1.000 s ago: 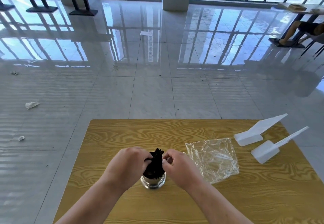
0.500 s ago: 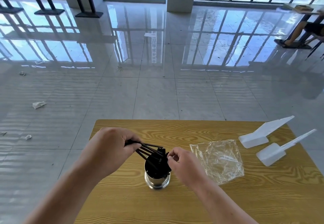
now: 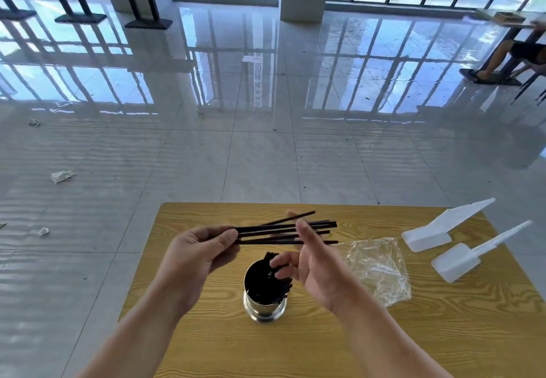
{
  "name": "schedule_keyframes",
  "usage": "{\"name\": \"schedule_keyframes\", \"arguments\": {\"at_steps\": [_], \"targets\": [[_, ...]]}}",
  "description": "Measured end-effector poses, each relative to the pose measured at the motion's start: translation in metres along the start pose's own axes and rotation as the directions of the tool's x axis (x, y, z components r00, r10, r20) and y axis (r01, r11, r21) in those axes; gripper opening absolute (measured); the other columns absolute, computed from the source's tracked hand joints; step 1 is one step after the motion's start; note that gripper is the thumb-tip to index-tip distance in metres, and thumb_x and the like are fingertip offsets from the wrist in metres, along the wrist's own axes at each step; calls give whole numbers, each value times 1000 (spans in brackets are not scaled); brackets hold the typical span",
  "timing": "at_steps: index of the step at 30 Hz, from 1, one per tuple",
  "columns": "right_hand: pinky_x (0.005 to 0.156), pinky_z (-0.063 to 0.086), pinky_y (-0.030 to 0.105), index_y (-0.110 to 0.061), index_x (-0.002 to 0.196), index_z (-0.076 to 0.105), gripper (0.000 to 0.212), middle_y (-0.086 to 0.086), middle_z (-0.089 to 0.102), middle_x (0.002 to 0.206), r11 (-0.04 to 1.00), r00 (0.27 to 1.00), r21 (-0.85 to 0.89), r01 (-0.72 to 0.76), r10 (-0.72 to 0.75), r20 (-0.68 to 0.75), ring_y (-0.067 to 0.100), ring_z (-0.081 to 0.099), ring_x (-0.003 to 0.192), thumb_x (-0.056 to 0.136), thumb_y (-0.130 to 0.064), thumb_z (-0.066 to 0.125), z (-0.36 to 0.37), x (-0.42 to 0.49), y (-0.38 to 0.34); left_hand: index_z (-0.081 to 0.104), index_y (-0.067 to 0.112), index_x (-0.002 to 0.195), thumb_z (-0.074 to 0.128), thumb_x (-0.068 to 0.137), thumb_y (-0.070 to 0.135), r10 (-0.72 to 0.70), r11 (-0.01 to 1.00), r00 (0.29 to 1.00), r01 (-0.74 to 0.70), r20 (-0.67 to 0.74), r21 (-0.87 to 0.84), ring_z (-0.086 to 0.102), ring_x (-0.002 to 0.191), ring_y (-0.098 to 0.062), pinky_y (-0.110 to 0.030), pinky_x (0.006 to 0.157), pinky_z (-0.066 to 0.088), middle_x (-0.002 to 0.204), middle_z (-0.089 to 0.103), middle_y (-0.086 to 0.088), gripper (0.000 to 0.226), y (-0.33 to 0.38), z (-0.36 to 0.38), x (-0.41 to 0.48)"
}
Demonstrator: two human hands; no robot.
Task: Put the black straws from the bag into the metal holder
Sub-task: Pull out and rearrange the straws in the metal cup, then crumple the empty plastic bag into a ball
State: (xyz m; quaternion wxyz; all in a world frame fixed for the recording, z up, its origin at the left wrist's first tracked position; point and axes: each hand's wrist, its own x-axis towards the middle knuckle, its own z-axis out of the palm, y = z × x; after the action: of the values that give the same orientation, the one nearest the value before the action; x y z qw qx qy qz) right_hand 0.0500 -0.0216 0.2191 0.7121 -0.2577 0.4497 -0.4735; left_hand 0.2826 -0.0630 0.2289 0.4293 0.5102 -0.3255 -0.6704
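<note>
A shiny metal holder [image 3: 263, 308] stands upright on the wooden table [image 3: 443, 333], with a bunch of black straws leaning against its right side. My left hand [image 3: 196, 255] pinches several black straws [image 3: 274, 232] by their left ends and holds them level above the holder, fanned out to the right. My right hand [image 3: 316, 262] is spread open just right of the holder, its fingers in front of the held straws and near the straws in the holder. The clear plastic bag [image 3: 375, 268] lies flat and crumpled to the right.
Two white plastic scoops [image 3: 425, 237] [image 3: 456, 262] lie at the table's right side. Beyond the table's far edge is glossy tiled floor with scraps of paper [image 3: 61, 176]. A seated person's legs [image 3: 502, 58] show at the far right by another table.
My left hand has lifted several straws out of the holder and raised them level above it. My right hand has let go of the bunch and opened. The camera has come closer.
</note>
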Motion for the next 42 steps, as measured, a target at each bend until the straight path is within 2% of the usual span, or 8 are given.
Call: {"name": "schedule_keyframes", "arguments": {"at_steps": [2,6,13,19,27,32,36,42], "targets": [[64,63,36,-16,133,71,79,18,76,111,996,997,76,49,-45,-58,30,74,80,70,-59,93,-2,2,-10,83,5,95,84,71,13,-120,988,993,121,12,-98,77,77,-20,-26,69,63,95,80,-19,26,-20,2,5],[65,65,38,-7,96,82,26,19,80,93,960,970,-265,87,-142,-195,30,76,75,103,-29,70,-8,5,-18,81,1,97,81,74,7,-262,948,963,269,60,-172,77,76,-19,-26,67,63,90,78,-16,24,-50,5,10],[69,67,43,-25,79,76,29,4,77,74,571,957,-810,137,-286,-40,22,75,69,103,-38,65,-17,1,-3,72,22,111,78,92,20,-126,858,990,141,-63,494,78,85,-13,-31,77,64,95,81,-1,20,-75,-1,12],[59,52,15,-43,93,74,19,-21,74,87,411,969,-909,65,-244,-41,-3,69,78,89,-60,65,-17,9,21,66,43,110,74,87,49,61,582,998,-45,11,812,67,96,3,-23,76,54,110,70,19,26,-69,6,18],[58,54,19,-43,89,72,22,-25,72,93,432,940,-900,50,-324,-103,-2,65,73,90,-62,60,-55,8,16,58,45,131,64,89,58,138,309,981,-174,137,935,47,136,-10,-30,98,40,142,57,17,45,-67,40,27],[62,60,25,-31,96,70,5,-9,71,87,439,915,-897,-53,-339,-220,5,64,71,98,-36,69,-115,11,21,56,39,137,64,93,54,151,178,944,-319,295,931,38,141,-9,-30,110,36,147,53,16,48,-70,79,37],[81,50,22,-20,131,64,37,-5,66,116,352,889,-913,-205,-323,-324,11,60,103,97,-35,68,-169,16,34,53,32,143,61,95,50,117,69,901,-427,417,902,36,144,-11,-29,115,33,150,52,12,52,-79,122,49],[117,42,43,-17,151,42,69,9,54,148,188,877,-912,-365,-260,-405,28,46,139,94,-47,66,-234,24,41,51,30,146,61,95,49,-2,-27,865,-501,501,865,37,145,-15,-34,118,36,151,51,10,55,-110,188,73]]}}
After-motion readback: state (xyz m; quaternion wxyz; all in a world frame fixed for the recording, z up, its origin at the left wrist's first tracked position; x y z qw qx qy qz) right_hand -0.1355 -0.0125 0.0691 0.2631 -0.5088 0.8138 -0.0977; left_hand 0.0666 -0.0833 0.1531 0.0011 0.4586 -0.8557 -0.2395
